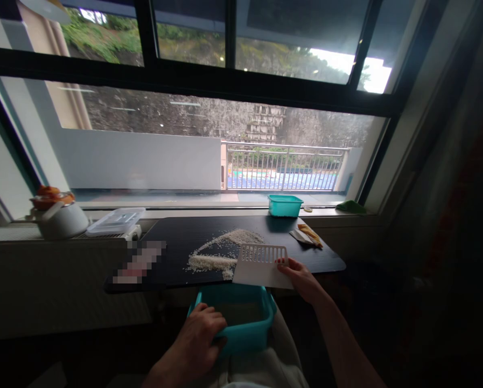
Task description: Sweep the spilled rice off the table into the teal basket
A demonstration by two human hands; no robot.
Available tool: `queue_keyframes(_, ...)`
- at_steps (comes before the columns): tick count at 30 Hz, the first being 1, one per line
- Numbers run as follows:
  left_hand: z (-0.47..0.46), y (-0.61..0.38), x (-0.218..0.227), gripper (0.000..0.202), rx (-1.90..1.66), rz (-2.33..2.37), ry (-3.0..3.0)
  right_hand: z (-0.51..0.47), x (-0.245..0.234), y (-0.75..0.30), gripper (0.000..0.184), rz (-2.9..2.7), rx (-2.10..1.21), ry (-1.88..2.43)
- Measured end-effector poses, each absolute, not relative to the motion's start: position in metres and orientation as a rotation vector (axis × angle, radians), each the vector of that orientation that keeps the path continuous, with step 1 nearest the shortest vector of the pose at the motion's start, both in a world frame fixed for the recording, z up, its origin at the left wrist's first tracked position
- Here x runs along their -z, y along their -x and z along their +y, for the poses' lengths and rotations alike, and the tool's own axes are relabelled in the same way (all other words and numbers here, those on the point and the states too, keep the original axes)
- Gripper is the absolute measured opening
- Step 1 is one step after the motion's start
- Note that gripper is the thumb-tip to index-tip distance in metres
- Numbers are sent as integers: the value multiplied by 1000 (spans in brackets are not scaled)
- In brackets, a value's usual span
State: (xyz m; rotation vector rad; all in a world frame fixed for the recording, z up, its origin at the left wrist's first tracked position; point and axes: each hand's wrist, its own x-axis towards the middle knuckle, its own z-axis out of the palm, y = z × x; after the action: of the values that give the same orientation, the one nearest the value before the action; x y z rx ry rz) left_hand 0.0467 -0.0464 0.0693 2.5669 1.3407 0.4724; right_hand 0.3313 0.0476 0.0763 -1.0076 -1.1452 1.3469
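My right hand [300,277] grips the right side of a flat white plastic sheet [255,274] with a row of slots along its far edge. The sheet lies over the front part of a dark table [168,237], beside spread white grains [212,262] that look like rice. Below the table's front edge, a teal plastic tub [247,338] rests on my lap. Fingers of my left hand [203,334] are curled over the tub's left rim. Shadow hides most of the tub's inside.
A smaller teal basket [285,206] stands at the table's back, by the window. Yellow and white packets [309,235] lie on the right. At left, a grey-white pot [61,218] and a clear plastic lid [116,221] sit on a radiator [63,280]. A green cloth [351,207] lies on the sill.
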Motion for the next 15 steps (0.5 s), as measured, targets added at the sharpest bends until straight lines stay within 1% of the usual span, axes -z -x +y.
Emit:
queue_keyframes(8, -46, -47, -68, 7, -467, 1348, -2557, 58, -77, -322, 37, -1025, -1304, 998)
queue_keyframes(15, -45, -46, -68, 8, -465, 1344, -2543, 50, -76, -329, 34, -1086, -1360, 997)
